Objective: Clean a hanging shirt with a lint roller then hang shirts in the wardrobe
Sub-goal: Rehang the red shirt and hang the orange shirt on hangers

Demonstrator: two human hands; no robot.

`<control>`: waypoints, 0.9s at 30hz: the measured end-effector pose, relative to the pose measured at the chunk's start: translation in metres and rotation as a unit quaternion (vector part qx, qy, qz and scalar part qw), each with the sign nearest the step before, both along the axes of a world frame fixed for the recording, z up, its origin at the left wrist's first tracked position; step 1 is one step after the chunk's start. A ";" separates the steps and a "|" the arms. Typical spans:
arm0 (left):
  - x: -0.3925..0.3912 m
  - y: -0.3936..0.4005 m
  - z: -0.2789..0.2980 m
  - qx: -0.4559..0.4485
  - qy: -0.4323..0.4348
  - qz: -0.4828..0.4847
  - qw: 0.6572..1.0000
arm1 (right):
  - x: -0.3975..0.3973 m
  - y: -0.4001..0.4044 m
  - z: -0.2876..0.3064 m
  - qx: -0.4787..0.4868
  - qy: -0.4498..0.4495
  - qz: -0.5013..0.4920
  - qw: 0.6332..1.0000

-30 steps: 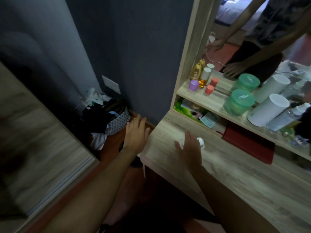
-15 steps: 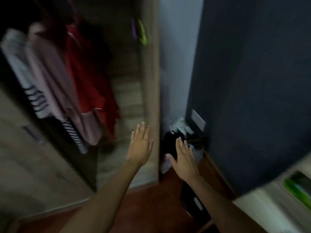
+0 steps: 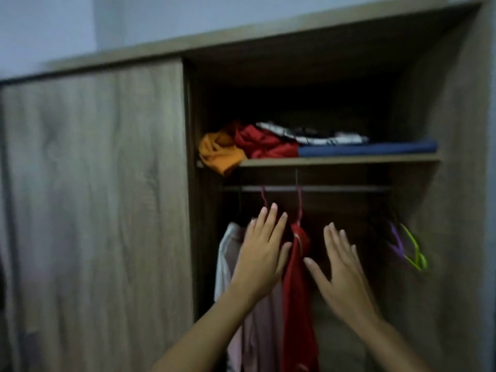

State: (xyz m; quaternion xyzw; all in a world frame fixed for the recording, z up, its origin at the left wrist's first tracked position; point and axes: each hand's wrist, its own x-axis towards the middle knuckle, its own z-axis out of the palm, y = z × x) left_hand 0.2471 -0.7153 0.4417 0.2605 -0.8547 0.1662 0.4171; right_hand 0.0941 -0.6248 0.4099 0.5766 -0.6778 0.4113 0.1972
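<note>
A wooden wardrobe [image 3: 456,130] stands open in front of me. From its metal rail [image 3: 335,188] hang a red shirt [image 3: 298,304] and, left of it, a pale pink shirt [image 3: 257,331]. My left hand [image 3: 264,252] is raised with straight fingers in front of the pink shirt, its thumb at the red shirt's edge. On the other side of the red shirt, my right hand [image 3: 342,267] is also raised flat and holds nothing. No lint roller is in view.
Purple and green empty hangers [image 3: 408,245] hang at the rail's right end. The shelf [image 3: 341,160] above holds orange, red, white and blue folded clothes. A sliding door [image 3: 94,197] covers the wardrobe's left half.
My view swung from the dressing table left and up to the wardrobe. Both hands rose from the table edge to the hanging shirts, empty throughout.
</note>
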 end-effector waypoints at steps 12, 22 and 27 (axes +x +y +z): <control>-0.014 -0.084 0.159 -0.065 0.049 0.069 0.994 | -0.039 -0.088 0.203 -0.084 0.087 0.007 0.993; -0.080 -0.121 0.219 -0.085 0.047 0.086 0.991 | -0.084 -0.143 0.244 0.017 0.142 -0.108 0.984; -0.098 -0.137 0.246 -0.062 -0.060 0.117 0.989 | -0.090 -0.144 0.253 0.042 0.142 -0.096 0.984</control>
